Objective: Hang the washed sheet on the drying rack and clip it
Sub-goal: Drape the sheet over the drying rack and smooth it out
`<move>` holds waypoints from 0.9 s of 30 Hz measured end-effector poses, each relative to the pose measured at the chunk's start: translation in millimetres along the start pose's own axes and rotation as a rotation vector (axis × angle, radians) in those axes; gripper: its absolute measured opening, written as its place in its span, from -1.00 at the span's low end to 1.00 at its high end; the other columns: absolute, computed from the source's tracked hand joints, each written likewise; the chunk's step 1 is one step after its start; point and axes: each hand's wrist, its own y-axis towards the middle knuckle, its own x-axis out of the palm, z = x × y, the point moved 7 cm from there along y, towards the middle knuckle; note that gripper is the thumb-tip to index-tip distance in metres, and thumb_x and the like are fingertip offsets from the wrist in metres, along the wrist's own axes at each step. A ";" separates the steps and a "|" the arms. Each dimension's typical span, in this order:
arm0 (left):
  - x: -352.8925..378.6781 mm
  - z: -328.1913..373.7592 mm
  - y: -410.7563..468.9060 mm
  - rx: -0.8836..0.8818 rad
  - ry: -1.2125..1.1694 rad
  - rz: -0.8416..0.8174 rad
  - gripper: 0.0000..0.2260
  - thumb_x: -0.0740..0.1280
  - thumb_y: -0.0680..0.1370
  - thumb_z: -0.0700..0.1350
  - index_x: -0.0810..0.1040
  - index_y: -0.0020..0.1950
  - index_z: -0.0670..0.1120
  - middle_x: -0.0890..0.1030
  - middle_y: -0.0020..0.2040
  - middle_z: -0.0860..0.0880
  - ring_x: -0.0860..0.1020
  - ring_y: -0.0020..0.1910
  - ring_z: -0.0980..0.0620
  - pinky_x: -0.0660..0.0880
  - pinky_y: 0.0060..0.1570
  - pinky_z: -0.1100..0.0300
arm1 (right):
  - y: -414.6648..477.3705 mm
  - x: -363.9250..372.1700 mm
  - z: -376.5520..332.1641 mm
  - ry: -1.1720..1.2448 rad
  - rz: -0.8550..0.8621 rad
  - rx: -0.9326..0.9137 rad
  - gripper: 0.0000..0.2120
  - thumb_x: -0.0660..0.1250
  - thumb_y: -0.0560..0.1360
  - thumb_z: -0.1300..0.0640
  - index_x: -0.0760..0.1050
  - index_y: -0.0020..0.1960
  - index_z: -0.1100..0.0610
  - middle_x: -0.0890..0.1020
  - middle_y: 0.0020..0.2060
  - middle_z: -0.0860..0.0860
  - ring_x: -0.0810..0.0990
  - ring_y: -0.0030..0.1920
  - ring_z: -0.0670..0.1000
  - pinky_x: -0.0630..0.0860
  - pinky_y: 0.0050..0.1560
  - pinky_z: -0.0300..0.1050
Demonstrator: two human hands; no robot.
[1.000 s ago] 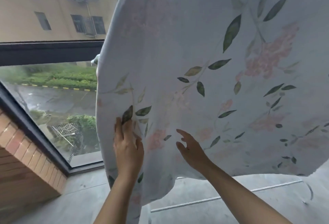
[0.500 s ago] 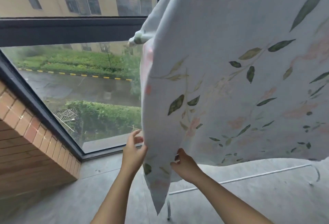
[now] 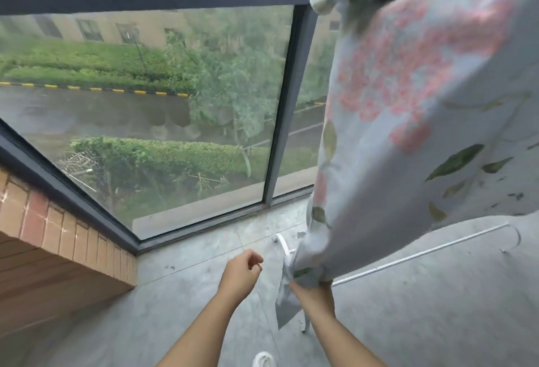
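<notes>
Sheet (image 3: 408, 110): only one hand now holds its bottom corner.
It hangs from the top of the drying rack (image 3: 423, 252), at upper right. Half a second ago both your hands held its lower edge. Now your left hand (image 3: 242, 269) is off it, fingers loosely curled on nothing, and your right hand (image 3: 313, 286) grips the bunched corner. No clip shows, so clipping probably comes next.

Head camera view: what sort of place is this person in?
Probably an enclosed upper-floor balcony: a dark-framed window looks down on a road and hedges, the floor is bare concrete, and a floral sheet hangs over a white drying rack.
</notes>
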 end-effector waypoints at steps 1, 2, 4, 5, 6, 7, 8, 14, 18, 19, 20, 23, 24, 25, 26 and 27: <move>3.5 -7.9 8.2 -0.002 0.020 -0.011 -0.80 0.28 0.49 -0.21 0.51 -0.15 0.12 0.62 -0.11 0.13 0.56 -0.07 0.16 0.39 -0.16 0.43 | 3.9 5.5 1.0 0.035 0.027 0.018 -0.20 0.30 0.20 -0.32 0.35 0.30 0.12 0.57 0.06 0.02 0.56 0.06 0.12 0.40 -0.14 -0.14; 8.4 -19.9 18.1 -0.009 0.049 -0.036 -0.81 0.27 0.49 -0.19 0.51 -0.14 0.12 0.61 -0.10 0.14 0.55 -0.07 0.16 0.40 -0.12 0.40 | 9.3 14.4 3.6 0.072 0.058 0.040 -0.19 0.32 0.21 -0.32 0.37 0.30 0.14 0.56 0.11 0.07 0.56 0.11 0.14 0.39 -0.12 -0.15; 20.3 -42.0 41.6 0.007 0.087 -0.080 -0.82 0.25 0.49 -0.18 0.50 -0.12 0.13 0.61 -0.10 0.15 0.55 -0.06 0.16 0.46 -0.05 0.30 | 20.5 28.8 4.2 0.173 0.161 0.068 -0.19 0.41 0.27 -0.25 0.33 0.34 0.21 0.50 0.19 0.14 0.52 0.17 0.17 0.42 -0.05 -0.13; 28.1 -54.1 53.0 0.013 0.099 -0.109 -0.82 0.25 0.49 -0.17 0.50 -0.12 0.13 0.60 -0.10 0.16 0.55 -0.07 0.16 0.48 -0.02 0.26 | 23.7 35.3 3.9 0.233 0.218 0.087 -0.17 0.45 0.27 -0.22 0.29 0.36 0.23 0.48 0.19 0.15 0.51 0.18 0.19 0.45 0.00 -0.09; 35.5 -65.4 63.3 0.020 0.109 -0.138 -0.82 0.25 0.49 -0.17 0.49 -0.12 0.13 0.59 -0.10 0.17 0.55 -0.07 0.16 0.50 -0.01 0.24 | 29.5 44.0 8.0 0.307 0.284 0.101 -0.14 0.48 0.26 -0.19 0.26 0.36 0.24 0.48 0.19 0.16 0.51 0.18 0.20 0.48 0.04 -0.04; 41.6 -74.5 72.5 0.027 0.109 -0.158 -0.84 0.25 0.50 -0.16 0.50 -0.12 0.13 0.59 -0.10 0.17 0.55 -0.07 0.16 0.50 0.00 0.22 | 32.4 50.0 10.2 0.373 0.342 0.114 -0.13 0.51 0.24 -0.17 0.25 0.36 0.23 0.49 0.19 0.16 0.52 0.18 0.20 0.49 0.06 -0.02; 47.8 -85.7 84.0 0.041 0.112 -0.172 -0.85 0.26 0.50 -0.15 0.50 -0.12 0.12 0.58 -0.10 0.16 0.55 -0.07 0.16 0.50 0.00 0.22 | 39.2 60.2 14.3 0.437 0.397 0.121 -0.13 0.53 0.23 -0.14 0.26 0.36 0.21 0.51 0.20 0.15 0.52 0.17 0.20 0.50 0.07 -0.01; 79.9 -132.0 160.6 0.135 0.139 -0.184 -0.86 0.27 0.52 -0.09 0.52 0.05 0.06 0.57 0.04 0.15 0.53 0.02 0.13 0.46 0.05 0.20 | 89.1 100.5 30.7 0.743 0.637 0.110 -0.19 0.57 0.18 -0.11 0.33 0.32 0.12 0.56 0.13 0.06 0.58 0.07 0.16 0.56 0.07 0.10; 125.7 -106.1 213.2 0.384 0.140 -0.163 -0.61 0.32 0.50 -0.05 0.40 0.33 0.04 0.46 0.28 0.12 0.40 0.30 0.09 0.38 0.23 0.14 | 118.1 107.6 50.8 0.781 0.719 -0.009 -0.42 0.54 0.28 0.05 0.36 0.20 0.02 0.59 0.02 -0.06 0.60 -0.03 0.01 0.51 -0.02 -0.06; 142.0 -97.1 222.6 0.448 0.160 -0.179 -0.54 0.33 0.50 -0.04 0.34 0.39 0.04 0.41 0.34 0.11 0.35 0.35 0.09 0.35 0.27 0.13 | 127.0 112.7 59.3 0.759 0.703 -0.015 -0.47 0.53 0.30 0.07 0.33 0.15 -0.01 0.58 -0.04 -0.07 0.59 -0.09 0.00 0.47 -0.07 -0.08; 158.0 -87.9 229.3 0.500 0.181 -0.194 -0.47 0.34 0.50 -0.02 0.27 0.44 0.04 0.36 0.39 0.10 0.31 0.38 0.07 0.33 0.29 0.12 | 135.6 117.0 68.9 0.731 0.678 -0.013 -0.49 0.51 0.32 0.09 0.30 0.13 -0.03 0.57 -0.09 -0.07 0.57 -0.13 0.01 0.44 -0.11 -0.08; 206.2 -75.7 252.6 0.605 0.246 -0.208 -0.34 0.35 0.48 -0.02 0.13 0.51 0.05 0.26 0.46 0.07 0.25 0.41 0.02 0.32 0.31 0.05 | 164.2 126.8 95.6 0.650 0.620 -0.061 -0.58 0.48 0.36 0.12 0.35 0.11 0.01 0.59 -0.12 -0.03 0.54 -0.12 0.10 0.42 -0.13 -0.05; 219.5 -73.2 259.7 0.643 0.265 -0.187 -0.40 0.35 0.49 -0.04 0.19 0.48 0.03 0.31 0.43 0.05 0.29 0.38 0.00 0.34 0.28 0.02 | 172.8 127.1 103.6 0.646 0.620 -0.083 -0.69 0.46 0.38 0.15 0.42 0.06 0.08 0.61 -0.14 0.02 0.55 -0.12 0.12 0.42 -0.14 -0.05; 229.0 -69.4 265.9 0.680 0.252 -0.153 -0.54 0.31 0.50 -0.09 0.32 0.39 0.01 0.42 0.32 0.02 0.36 0.30 -0.04 0.39 0.19 0.01 | 179.8 126.0 111.6 0.657 0.629 -0.090 -0.80 0.43 0.40 0.17 0.48 -0.03 0.15 0.62 -0.17 0.06 0.55 -0.14 0.14 0.42 -0.17 -0.05; 230.2 -66.4 270.5 0.678 0.210 -0.106 -0.72 0.25 0.51 -0.16 0.45 0.22 -0.04 0.51 0.16 -0.02 0.43 0.17 -0.08 0.43 0.04 0.04 | 185.2 124.7 118.2 0.687 0.643 -0.089 -0.89 0.40 0.42 0.20 0.51 -0.11 0.21 0.62 -0.22 0.11 0.55 -0.17 0.16 0.41 -0.23 -0.05; 231.1 -67.1 273.0 0.643 0.127 -0.079 -0.84 0.19 0.52 -0.21 0.49 0.04 -0.08 0.53 0.00 -0.04 0.47 0.03 -0.10 0.41 -0.13 0.09 | 187.1 124.1 126.3 0.731 0.672 -0.092 -0.93 0.37 0.43 0.25 0.51 -0.15 0.25 0.60 -0.27 0.13 0.53 -0.20 0.17 0.38 -0.27 -0.06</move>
